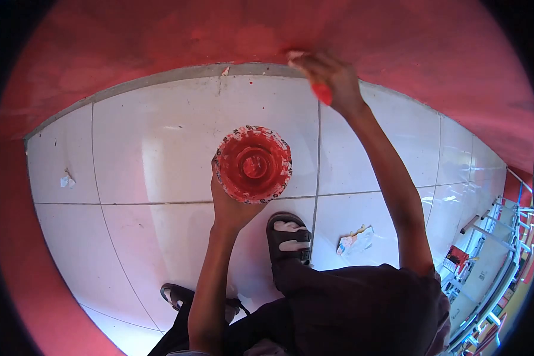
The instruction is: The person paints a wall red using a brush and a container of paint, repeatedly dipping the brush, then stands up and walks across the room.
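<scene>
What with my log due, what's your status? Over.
Left hand holding paint container. Right hand gripping blurred tool at red wall. Scrap on floor, clear of both.

Red coats the wall (178, 35) and cup (254, 166); white floor tiles (267, 107) have grey lines

Right hand (333, 80) blurred — its tool (322, 94) indistinct (near the wall (219, 35)); left hand (234, 209) partly hidden behind the cup (226, 179).

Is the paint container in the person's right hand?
No, the left hand holds the paint container, while the right hand grips a red-ended handle by the red wall.
</scene>
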`<control>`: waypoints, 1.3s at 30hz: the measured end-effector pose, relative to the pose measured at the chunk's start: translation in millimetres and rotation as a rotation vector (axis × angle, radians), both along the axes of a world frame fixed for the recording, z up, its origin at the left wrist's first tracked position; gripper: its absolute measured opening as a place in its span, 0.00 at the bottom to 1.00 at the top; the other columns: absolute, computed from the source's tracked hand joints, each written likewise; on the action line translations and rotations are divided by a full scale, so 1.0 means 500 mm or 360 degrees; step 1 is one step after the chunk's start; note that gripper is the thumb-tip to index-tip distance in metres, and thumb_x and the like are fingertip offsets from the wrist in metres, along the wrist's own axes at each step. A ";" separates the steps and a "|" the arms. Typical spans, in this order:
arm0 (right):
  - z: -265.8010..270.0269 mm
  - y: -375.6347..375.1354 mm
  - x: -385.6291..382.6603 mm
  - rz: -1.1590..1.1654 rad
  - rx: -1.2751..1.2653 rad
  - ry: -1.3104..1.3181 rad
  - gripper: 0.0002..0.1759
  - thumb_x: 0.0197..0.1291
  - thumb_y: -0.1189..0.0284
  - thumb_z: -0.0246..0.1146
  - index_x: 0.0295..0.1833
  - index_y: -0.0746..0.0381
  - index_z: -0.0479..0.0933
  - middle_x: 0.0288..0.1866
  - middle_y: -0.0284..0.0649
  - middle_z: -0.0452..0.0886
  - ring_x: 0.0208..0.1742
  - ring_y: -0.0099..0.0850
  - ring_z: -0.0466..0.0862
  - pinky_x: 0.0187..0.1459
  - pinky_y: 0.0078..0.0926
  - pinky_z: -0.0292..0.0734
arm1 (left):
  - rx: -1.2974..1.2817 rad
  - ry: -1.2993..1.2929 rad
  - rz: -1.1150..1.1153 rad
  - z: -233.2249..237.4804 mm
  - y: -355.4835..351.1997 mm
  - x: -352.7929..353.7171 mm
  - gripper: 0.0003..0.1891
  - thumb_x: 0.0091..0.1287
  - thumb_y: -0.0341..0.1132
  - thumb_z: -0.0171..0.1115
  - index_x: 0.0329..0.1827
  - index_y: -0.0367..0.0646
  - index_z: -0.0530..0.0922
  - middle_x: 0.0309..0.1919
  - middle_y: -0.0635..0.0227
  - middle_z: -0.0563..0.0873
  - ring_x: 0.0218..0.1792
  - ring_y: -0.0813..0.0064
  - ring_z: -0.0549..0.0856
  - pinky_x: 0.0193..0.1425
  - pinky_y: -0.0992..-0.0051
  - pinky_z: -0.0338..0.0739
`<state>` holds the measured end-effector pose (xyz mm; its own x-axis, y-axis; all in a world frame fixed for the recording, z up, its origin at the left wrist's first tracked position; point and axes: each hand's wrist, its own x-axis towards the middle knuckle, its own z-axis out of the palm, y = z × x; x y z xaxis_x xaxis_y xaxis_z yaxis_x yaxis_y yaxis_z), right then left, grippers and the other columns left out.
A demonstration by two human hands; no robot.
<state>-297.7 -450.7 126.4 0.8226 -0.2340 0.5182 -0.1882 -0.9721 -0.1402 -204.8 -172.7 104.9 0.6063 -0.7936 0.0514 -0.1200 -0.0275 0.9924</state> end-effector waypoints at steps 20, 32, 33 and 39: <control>-0.004 -0.056 -0.074 0.0401 -0.0710 0.0547 0.21 0.52 0.70 0.64 0.53 0.43 0.82 0.54 0.27 0.80 0.59 0.28 0.79 0.46 0.28 0.85 | -0.0002 0.0150 -0.0047 -0.009 -0.007 0.000 0.44 0.42 0.36 0.84 0.63 0.39 0.68 0.56 0.61 0.80 0.56 0.68 0.81 0.60 0.69 0.76; -0.007 -0.050 -0.075 0.0336 -0.0682 0.0715 0.14 0.51 0.69 0.64 0.46 0.47 0.82 0.51 0.23 0.78 0.59 0.27 0.77 0.45 0.28 0.83 | -0.0021 0.0191 -0.0062 -0.006 -0.014 -0.003 0.45 0.42 0.36 0.84 0.64 0.38 0.66 0.55 0.61 0.81 0.56 0.68 0.82 0.62 0.68 0.75; -0.002 -0.034 -0.075 0.0287 -0.0669 0.0736 0.13 0.51 0.69 0.63 0.45 0.48 0.81 0.51 0.22 0.77 0.60 0.26 0.76 0.44 0.27 0.82 | -0.0051 0.0180 -0.0051 -0.004 -0.014 -0.001 0.45 0.42 0.36 0.84 0.64 0.38 0.66 0.55 0.61 0.81 0.56 0.68 0.82 0.62 0.68 0.75; -0.002 -0.012 -0.018 0.0443 -0.0753 0.0682 0.16 0.52 0.68 0.63 0.49 0.47 0.81 0.50 0.23 0.76 0.61 0.26 0.75 0.45 0.28 0.81 | 0.0060 0.0158 -0.0145 -0.013 -0.006 -0.007 0.48 0.42 0.36 0.84 0.66 0.38 0.63 0.59 0.60 0.79 0.59 0.67 0.80 0.64 0.68 0.75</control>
<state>-306.6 -456.7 125.6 0.9740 0.1864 0.1284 0.1330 -0.9304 0.3416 -208.3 -175.6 98.3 0.5323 -0.8458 -0.0363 -0.0250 -0.0586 0.9980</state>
